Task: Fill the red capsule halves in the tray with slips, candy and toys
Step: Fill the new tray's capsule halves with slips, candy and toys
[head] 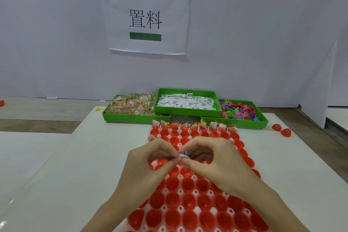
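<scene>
A white tray point(180, 192) holds rows of red capsule halves point(188, 201); most are empty. The far row point(194, 126) holds slips, candy and toys, and one half at the left of the third row point(151, 138) holds candy. Above the tray's middle, my left hand point(148, 164) and my right hand point(216, 162) meet fingertip to fingertip. Together they pinch a small white slip point(182, 155) with a blue toy point(186, 153) against it. A bit of candy packet point(182, 164) shows just below my fingers.
Three green bins stand behind the tray: candy packets point(131, 105) left, white slips point(186, 101) middle, coloured toys point(239, 111) right. Two loose red capsule halves point(281, 130) lie on the table at right. A paper sign point(146, 19) hangs on the wall.
</scene>
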Demonstrator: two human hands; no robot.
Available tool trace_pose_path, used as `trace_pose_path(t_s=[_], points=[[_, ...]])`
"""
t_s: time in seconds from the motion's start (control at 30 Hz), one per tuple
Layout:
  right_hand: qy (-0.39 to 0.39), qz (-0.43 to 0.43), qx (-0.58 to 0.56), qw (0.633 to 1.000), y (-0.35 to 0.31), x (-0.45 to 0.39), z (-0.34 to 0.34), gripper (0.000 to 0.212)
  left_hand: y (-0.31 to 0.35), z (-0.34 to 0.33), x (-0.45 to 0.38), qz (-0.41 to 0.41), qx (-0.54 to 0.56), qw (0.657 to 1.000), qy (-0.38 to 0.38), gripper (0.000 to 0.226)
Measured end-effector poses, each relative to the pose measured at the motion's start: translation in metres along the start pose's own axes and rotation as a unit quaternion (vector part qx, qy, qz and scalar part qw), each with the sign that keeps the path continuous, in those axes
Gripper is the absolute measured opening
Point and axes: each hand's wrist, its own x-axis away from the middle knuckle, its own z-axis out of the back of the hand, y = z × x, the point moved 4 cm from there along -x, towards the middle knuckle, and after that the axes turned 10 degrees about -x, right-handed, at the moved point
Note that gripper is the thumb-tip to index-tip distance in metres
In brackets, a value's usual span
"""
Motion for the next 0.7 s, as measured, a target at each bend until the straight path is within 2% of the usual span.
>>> trace_pose_path(t_s=[0.2,0.27,0.3,0.33,0.4,0.47,0.7], points=[[0.003,-0.004,0.016,1.000,0.006,-0.001,0.002,0.013,-0.005,-0.002,-0.004,0.032,0.023,0.998,-0.041,0.011],[0.017,-0.008,0.012,1.000,0.009,-0.003,0.007,0.012,-0.009,0.006,-0.008,0.026,-0.038,0.998,-0.035,0.012],[0.025,-0.013,0.008,1.000,0.011,-0.004,0.010,0.011,-0.012,0.012,-0.010,-0.004,-0.120,0.992,-0.035,0.017],[0.030,-0.018,0.006,0.999,0.013,-0.006,0.012,0.012,-0.014,0.017,-0.010,-0.049,-0.224,0.972,-0.051,0.028],[0.025,-0.020,0.014,0.999,0.014,-0.014,0.013,0.013,-0.018,0.018,-0.009,-0.116,-0.386,0.907,-0.119,0.051],[0.011,-0.018,0.028,0.999,0.014,-0.025,0.010,0.017,-0.023,0.017,-0.008,-0.128,-0.443,0.871,-0.167,0.063],[-0.016,-0.021,0.113,0.993,0.019,-0.082,-0.007,0.016,-0.026,0.014,-0.008,-0.128,-0.468,0.854,-0.191,0.066]])
